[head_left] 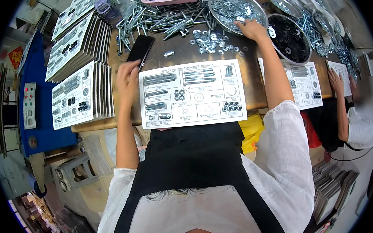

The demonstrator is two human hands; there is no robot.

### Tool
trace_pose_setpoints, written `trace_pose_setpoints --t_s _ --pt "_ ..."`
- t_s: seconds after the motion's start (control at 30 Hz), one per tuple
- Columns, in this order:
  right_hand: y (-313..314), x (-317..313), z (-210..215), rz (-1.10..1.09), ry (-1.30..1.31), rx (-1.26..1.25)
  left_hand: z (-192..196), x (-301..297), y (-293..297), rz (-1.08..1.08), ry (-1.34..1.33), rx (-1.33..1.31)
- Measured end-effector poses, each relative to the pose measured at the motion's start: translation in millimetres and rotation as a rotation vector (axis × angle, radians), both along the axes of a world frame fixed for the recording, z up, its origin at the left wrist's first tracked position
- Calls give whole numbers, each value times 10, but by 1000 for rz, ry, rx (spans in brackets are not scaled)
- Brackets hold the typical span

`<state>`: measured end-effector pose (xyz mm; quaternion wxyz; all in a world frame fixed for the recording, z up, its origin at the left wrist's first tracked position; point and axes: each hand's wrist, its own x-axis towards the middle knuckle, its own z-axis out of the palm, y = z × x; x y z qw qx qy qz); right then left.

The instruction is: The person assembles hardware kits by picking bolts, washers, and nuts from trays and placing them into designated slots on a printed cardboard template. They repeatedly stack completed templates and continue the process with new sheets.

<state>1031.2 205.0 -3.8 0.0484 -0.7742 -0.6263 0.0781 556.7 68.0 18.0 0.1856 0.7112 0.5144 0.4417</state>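
A white printed hardware card (pixel 205 88) lies in front of me at the table's near edge, with bolts, nuts and washers laid in its ruled boxes. Some boxes show only printed or pale ring shapes. My right hand (pixel 255 30) reaches into a round metal tray (pixel 210 16) of flat washers, its fingertips closed on a shiny washer (pixel 240 20). Beside the card's left edge rests my left hand (pixel 128 75), loosely curled with thumb and fingers slightly apart, near the lower end of a black phone (pixel 141 49). Nothing shows in it.
Stacked filled cards (pixel 74 93) stand at left. Loose bolts (pixel 175 19) are heaped behind, under a pink basket (pixel 172 1). Loose washers (pixel 212 42) lie before the tray. A bowl of black washers (pixel 288 39) sits at right, near another card (pixel 302 81) and a co-worker's hand (pixel 336 82).
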Motion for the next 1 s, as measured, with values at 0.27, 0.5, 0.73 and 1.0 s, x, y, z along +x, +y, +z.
trace_pose_setpoints --t_s 0.27,0.5,0.73,1.0 --pt "-114 -143 179 166 91 -66 -849 -842 -960 360 -264 -238" --pt "-75 -221 194 143 173 -33 -833 -615 -933 514 61 -152" --pt "427 5 -35 -330 1258 -37 -791 -579 -963 558 138 -75" --pt "564 252 -146 -716 2778 -173 -749 -550 -963 581 144 -72"
